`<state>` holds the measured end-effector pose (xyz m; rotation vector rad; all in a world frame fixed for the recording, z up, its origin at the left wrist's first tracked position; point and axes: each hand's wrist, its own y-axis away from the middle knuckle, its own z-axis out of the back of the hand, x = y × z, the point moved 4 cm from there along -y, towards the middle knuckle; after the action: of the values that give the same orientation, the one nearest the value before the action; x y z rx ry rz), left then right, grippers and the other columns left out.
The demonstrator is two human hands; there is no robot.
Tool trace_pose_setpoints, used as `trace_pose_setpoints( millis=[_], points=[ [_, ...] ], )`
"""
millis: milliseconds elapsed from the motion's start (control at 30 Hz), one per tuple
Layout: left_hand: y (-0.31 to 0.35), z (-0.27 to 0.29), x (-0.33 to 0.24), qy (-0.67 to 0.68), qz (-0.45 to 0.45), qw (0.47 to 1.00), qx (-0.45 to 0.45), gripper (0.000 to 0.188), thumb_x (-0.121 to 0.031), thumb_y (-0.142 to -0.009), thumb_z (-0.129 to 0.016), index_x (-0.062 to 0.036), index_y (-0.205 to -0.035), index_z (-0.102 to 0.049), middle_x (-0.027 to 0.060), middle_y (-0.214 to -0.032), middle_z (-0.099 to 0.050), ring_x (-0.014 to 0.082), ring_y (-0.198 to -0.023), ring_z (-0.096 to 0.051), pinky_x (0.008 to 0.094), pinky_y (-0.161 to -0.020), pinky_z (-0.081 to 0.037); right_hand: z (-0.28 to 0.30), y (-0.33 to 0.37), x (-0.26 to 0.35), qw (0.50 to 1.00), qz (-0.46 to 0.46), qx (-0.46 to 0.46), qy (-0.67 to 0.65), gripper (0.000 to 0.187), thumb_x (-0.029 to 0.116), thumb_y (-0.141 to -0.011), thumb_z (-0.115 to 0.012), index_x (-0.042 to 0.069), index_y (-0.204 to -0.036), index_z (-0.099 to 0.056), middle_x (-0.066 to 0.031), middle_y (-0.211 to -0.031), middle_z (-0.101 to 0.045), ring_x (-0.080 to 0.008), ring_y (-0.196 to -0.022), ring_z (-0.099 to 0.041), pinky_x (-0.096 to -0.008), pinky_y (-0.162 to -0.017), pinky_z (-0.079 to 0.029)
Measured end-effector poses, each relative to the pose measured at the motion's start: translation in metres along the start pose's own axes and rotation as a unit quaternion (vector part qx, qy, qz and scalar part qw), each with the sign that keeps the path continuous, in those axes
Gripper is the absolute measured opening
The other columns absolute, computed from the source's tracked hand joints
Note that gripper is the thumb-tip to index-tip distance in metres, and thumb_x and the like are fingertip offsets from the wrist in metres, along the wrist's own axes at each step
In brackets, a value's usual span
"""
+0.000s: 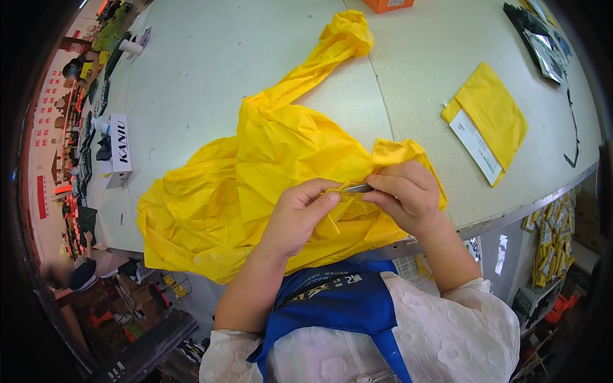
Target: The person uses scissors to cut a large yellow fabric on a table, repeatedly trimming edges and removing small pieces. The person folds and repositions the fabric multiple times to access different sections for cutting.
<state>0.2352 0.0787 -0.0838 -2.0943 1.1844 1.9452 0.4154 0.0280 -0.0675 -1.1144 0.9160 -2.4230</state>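
Evidently we work close to our body: the yellow fabric (pixel 297 137) lies bunched across the near middle of the table (pixel 191 64), with one twisted length reaching toward the far side and its lower folds gathered at the near edge, just ahead of our blue apron (pixel 345 300). Our left hand (pixel 290 220) has thumb and forefinger pressed together on a small gathered bit of that fabric, probably to keep it steady. From this bit a thin yellow strand (pixel 334 223) hangs toward us. Our right hand (pixel 408 195) holds a slim metal tool (pixel 359 188) in a narrow pinch, its tip pointing left to meet the bit in our left fingers; we judge that so short a hold gives fine control. Both hands rest low over the cloth, perhaps so that its weight stays on the table and does not drag on the pinch.

As for containers, an orange box (pixel 388 5) sits at the far side, and a white box (pixel 119 153) stands at the left edge; we cannot tell what either holds. To the right lies a flat yellow pouch (pixel 495 108) with a white card (pixel 476 147) along its near left side, its contents hidden. Beyond the table's near right edge, yellow packets (pixel 552 239) are heaped above a grey crate (pixel 539 303), whose inside we cannot make out.
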Motion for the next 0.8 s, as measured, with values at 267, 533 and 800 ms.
trace_pose_setpoints(
  millis=[267, 533, 800],
  points=[
    [0.001, -0.004, -0.007, -0.097, -0.067, 0.993, -0.024, 0.017, -0.007, -0.090, -0.059, 0.0035, -0.102, -0.064, -0.0008, -0.084, -0.060, 0.0050, -0.076, -0.050, 0.0199, -0.068, -0.041, 0.002, -0.004, 0.015, 0.993, 0.066, -0.014, 0.093, 0.026, 0.017, -0.067, -0.077, 0.008, -0.090, -0.067, -0.0014, -0.080, -0.062, -0.0141, -0.061, -0.055, -0.0273, -0.052, -0.037],
    [0.005, -0.005, -0.010, -0.025, -0.009, 1.000, -0.011, 0.015, -0.004, -0.091, -0.056, 0.0028, -0.102, -0.063, -0.0004, -0.089, -0.060, 0.0045, -0.077, -0.050, 0.0188, -0.069, -0.041, 0.000, 0.003, -0.001, 0.997, -0.034, -0.063, -0.019, 0.028, 0.016, -0.066, -0.078, 0.008, -0.091, -0.068, -0.0020, -0.080, -0.063, -0.0147, -0.062, -0.056, -0.0280, -0.052, -0.037],
    [0.004, -0.005, -0.007, -0.002, -0.010, 1.000, -0.004, 0.014, -0.008, -0.091, -0.056, 0.0025, -0.099, -0.062, -0.0042, -0.081, -0.057, 0.0026, -0.072, -0.045, 0.0175, -0.063, -0.037, 0.012, -0.001, 0.010, 0.994, 0.081, -0.006, 0.078, 0.031, 0.018, -0.065, -0.079, 0.009, -0.093, -0.067, -0.0015, -0.081, -0.062, -0.0145, -0.061, -0.054, -0.0281, -0.052, -0.037]
  ],
)
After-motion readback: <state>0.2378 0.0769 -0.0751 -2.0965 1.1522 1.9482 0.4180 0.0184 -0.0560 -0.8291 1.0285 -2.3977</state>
